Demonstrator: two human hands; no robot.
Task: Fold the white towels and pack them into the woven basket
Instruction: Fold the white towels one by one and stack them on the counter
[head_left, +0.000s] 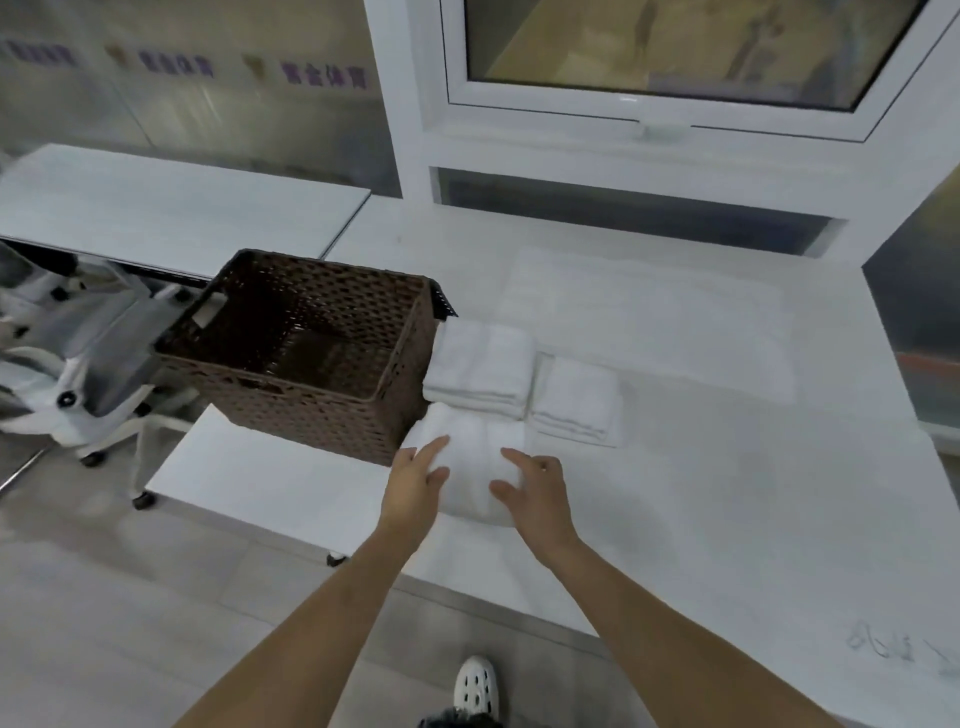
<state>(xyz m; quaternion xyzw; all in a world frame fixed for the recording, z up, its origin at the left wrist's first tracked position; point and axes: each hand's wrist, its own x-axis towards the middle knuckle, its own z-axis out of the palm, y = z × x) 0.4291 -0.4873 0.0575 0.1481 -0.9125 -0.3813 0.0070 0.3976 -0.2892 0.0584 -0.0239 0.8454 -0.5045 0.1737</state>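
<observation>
A folded white towel (470, 467) lies on the white table (727, 493) just right of the brown woven basket (311, 343). My left hand (415, 483) rests on the towel's left side with straight fingers. My right hand (535, 493) rests on its right side, fingers spread. Beyond it, two more folded towels lie side by side: one (480, 369) against the basket and one (576, 400) to its right. A larger white towel (649, 317) lies spread flat farther back. The basket's inside looks empty.
A second white table (171, 208) stands at the left behind the basket, with white wheeled office chairs (88, 374) under it. A white window frame (654, 119) and wall run along the back. My white shoe (477, 686) is on the floor below.
</observation>
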